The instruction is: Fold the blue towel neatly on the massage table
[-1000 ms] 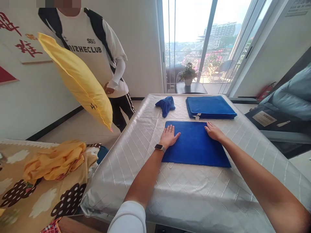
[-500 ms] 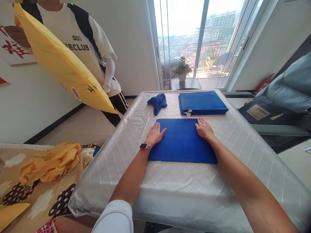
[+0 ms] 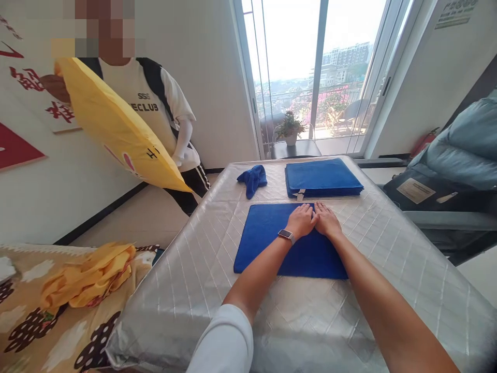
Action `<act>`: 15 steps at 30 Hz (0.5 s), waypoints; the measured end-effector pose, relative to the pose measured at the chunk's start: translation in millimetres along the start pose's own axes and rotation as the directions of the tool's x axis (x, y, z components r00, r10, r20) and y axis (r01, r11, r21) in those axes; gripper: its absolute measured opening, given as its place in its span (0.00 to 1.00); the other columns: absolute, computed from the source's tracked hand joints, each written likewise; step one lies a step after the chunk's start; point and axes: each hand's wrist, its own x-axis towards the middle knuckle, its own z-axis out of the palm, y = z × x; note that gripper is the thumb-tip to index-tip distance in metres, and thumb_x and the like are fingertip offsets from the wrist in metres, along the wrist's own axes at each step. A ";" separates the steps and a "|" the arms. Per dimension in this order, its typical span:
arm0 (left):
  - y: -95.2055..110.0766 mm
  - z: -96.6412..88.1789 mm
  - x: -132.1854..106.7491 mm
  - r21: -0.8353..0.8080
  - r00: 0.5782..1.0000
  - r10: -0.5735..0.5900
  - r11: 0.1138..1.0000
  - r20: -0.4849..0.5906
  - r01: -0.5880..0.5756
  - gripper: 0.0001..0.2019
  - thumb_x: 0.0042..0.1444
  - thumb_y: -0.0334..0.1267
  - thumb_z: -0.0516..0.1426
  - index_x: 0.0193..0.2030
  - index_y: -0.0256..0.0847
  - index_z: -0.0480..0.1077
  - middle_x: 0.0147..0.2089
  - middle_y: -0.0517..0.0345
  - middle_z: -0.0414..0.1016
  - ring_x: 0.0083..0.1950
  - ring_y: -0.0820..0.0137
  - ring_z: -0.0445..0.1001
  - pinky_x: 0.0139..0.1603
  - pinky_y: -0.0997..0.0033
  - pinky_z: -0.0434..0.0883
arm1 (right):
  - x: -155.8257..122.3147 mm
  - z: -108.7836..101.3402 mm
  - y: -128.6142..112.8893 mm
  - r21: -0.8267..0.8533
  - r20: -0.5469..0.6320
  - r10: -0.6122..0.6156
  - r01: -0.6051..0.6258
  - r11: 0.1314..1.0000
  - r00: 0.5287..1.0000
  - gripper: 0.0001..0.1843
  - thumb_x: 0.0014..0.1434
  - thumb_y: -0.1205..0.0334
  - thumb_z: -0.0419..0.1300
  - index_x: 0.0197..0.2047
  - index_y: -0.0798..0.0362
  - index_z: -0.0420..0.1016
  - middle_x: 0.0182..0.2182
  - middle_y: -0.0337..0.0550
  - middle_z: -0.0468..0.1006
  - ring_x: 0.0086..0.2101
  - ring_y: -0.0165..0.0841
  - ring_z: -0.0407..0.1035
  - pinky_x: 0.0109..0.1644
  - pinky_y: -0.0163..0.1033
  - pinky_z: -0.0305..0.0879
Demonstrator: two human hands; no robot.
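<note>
A blue towel (image 3: 264,238) lies flat on the silver quilted table cover (image 3: 194,259), spread out as a rectangle. My left hand (image 3: 302,219), with a watch (image 3: 286,235) on its wrist, rests on the towel's far right part, fingers stretched out. Right beside it, my right hand (image 3: 327,219) lies flat at the towel's far right corner. The fingers of both hands almost meet. Behind them is a stack of folded blue towels (image 3: 324,176) with a white tag at its front edge. To its left sits a crumpled blue cloth (image 3: 253,180).
A person (image 3: 166,109) stands left of the table, holding a yellow cushion (image 3: 116,124). A patterned bed cover (image 3: 34,280) with a yellow cloth (image 3: 89,274) is at lower left. An armchair (image 3: 438,220) stands right; a potted plant (image 3: 290,128) stands by the window.
My left hand has moved right across the towel, from its left side to beside my right hand. My right hand stays at the far right corner. The view has tilted up slightly.
</note>
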 end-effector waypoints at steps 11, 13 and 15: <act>-68.7 -1.7 -17.8 -0.021 0.976 -0.201 0.979 0.082 0.203 0.40 0.69 0.61 0.32 0.74 0.35 0.55 0.76 0.45 0.53 0.77 0.59 0.48 0.76 0.55 0.47 | 5.8 0.2 -0.6 -0.002 0.023 0.036 -0.036 0.999 0.999 0.35 0.72 0.54 0.36 0.75 0.64 0.49 0.74 0.50 0.49 0.72 0.37 0.43 0.74 0.45 0.40; -96.6 -11.3 -31.6 -0.006 0.958 -0.276 0.961 0.079 0.278 0.40 0.68 0.62 0.32 0.74 0.37 0.55 0.76 0.46 0.53 0.77 0.58 0.49 0.76 0.53 0.47 | 5.8 -0.6 -0.6 -0.005 0.032 0.042 -0.042 0.999 0.999 0.34 0.72 0.54 0.36 0.75 0.63 0.49 0.74 0.50 0.49 0.72 0.37 0.42 0.74 0.45 0.40; -122.5 -20.0 -46.4 0.020 0.933 -0.354 0.935 0.068 0.353 0.40 0.68 0.62 0.32 0.74 0.35 0.53 0.76 0.45 0.52 0.77 0.58 0.48 0.76 0.52 0.47 | 6.0 -0.9 -0.2 -0.011 0.039 0.045 -0.044 0.999 0.998 0.34 0.72 0.54 0.35 0.75 0.63 0.49 0.74 0.50 0.48 0.72 0.36 0.42 0.74 0.45 0.40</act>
